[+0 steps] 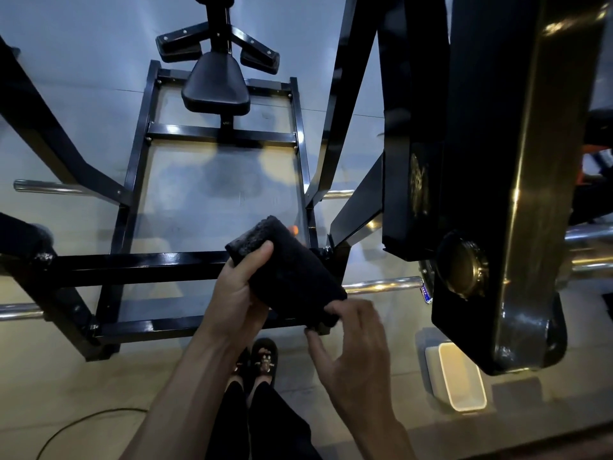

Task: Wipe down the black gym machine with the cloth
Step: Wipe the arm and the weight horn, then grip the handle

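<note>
A folded black cloth [285, 270] is held in front of me above the floor. My left hand [237, 293] grips its upper left end, thumb on top. My right hand [351, 340] pinches the cloth's lower right corner with its fingertips. The black gym machine [491, 194] surrounds me: a thick glossy arm with a round pivot cap hangs close at the right, and a rectangular base frame lies below with a padded seat [215, 84] at its far end. The cloth is not touching the machine.
Chrome bars [381, 285] stick out from the frame on both sides. A white rectangular tub [457, 380] sits on the floor at lower right. A thin cable [83, 423] curls at lower left. My sandalled feet [262, 358] stand just short of the frame.
</note>
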Tool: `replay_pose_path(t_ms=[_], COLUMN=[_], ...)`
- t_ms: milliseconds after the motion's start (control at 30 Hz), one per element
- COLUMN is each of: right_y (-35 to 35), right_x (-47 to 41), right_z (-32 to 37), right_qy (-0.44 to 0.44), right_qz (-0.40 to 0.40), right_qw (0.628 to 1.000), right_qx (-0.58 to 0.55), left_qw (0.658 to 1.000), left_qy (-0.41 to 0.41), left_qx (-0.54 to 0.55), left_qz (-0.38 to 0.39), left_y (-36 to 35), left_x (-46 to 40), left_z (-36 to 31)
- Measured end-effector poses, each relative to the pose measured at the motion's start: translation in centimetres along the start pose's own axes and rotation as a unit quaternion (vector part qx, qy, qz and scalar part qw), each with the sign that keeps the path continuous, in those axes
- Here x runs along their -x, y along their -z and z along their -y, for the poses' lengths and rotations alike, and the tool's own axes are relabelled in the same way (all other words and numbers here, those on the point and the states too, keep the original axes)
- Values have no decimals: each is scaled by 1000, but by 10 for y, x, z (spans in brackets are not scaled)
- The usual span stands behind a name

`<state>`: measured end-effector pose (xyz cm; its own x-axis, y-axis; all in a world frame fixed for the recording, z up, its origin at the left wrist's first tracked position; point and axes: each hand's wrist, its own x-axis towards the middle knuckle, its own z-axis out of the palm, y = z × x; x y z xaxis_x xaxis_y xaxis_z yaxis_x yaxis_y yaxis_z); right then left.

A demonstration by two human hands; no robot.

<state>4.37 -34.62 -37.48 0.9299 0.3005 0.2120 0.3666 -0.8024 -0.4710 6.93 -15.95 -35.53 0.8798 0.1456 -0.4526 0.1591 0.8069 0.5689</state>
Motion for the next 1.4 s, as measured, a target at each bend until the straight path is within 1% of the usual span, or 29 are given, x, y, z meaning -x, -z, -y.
replay_pose_path(t_ms=[67, 133, 233, 300, 333, 367, 400, 433, 500, 533, 567, 700, 833, 933, 1000, 1033, 1100, 1133, 1200, 1267, 1400], right_y=[-6, -8, 6, 18, 21, 21, 20, 19, 15, 13, 10, 6, 10, 10, 11, 12, 18, 22, 29, 35, 41], right_x=[6, 10, 1, -10, -16, -22, -27, -32, -40, -43, -46, -54, -58, -59, -56, -54, -49, -47, -44, -43, -43], right_z=[2, 2, 3, 8, 10, 10, 10, 10, 11, 11, 10, 11, 9, 5, 2, 0, -5, -7, -10, -10, -6], right_qy=[26, 22, -16, -27, -39, -61, -91, -128, -188, -203, -210, -223, -245, -274, -291, -304, -333, -339, -340, -333, -315], right_qz=[8, 1, -58, -102, -110, -98, -65, -12, 90, 118, 120, 62, 50, 32, 10, -1, -15, -19, -19, -14, 21], right_qw=[1000, 999, 992, 986, 984, 982, 979, 970, 927, 905, 895, 891, 889, 881, 874, 864, 845, 841, 843, 853, 872], right_qx=[-9, -34, -109, -126, -132, -147, -171, -208, -311, -355, -374, -390, -384, -384, -390, -402, -419, -420, -416, -401, -374], left_qw=[1000, 1000, 998, 996, 995, 993, 992, 990, 987, 984, 981, 974, 973, 961, 953, 949, 938, 932, 917, 895, 869], left_qy=[-16, -29, -50, -62, -64, -66, -67, -68, -72, -77, -82, -89, -90, -116, -141, -161, -217, -242, -279, -305, -315], left_qx=[14, 9, -24, -55, -75, -93, -107, -117, -140, -158, -176, -204, -210, -253, -270, -273, -271, -268, -280, -317, -373], left_qz=[-4, 8, 21, 16, 17, 19, 23, 25, 22, 22, 28, 49, 25, 10, 7, 8, 18, 30, 57, 72, 79], left_y=[-4, -6, -5, -5, -5, -5, -6, -9, -14, -16, -17, -20, -30, -42, -52, -58, -70, -77, -93, -111, -128], left_x=[-2, -5, -10, -12, -12, -13, -13, -12, -12, -13, -13, -14, -20, -32, -40, -44, -51, -55, -62, -67, -75], left_z=[-2, -2, -3, -4, -5, -4, -4, -2, 1, 3, 5, 16, 35, 42, 39, 36, 24, 17, 1, -14, -29])
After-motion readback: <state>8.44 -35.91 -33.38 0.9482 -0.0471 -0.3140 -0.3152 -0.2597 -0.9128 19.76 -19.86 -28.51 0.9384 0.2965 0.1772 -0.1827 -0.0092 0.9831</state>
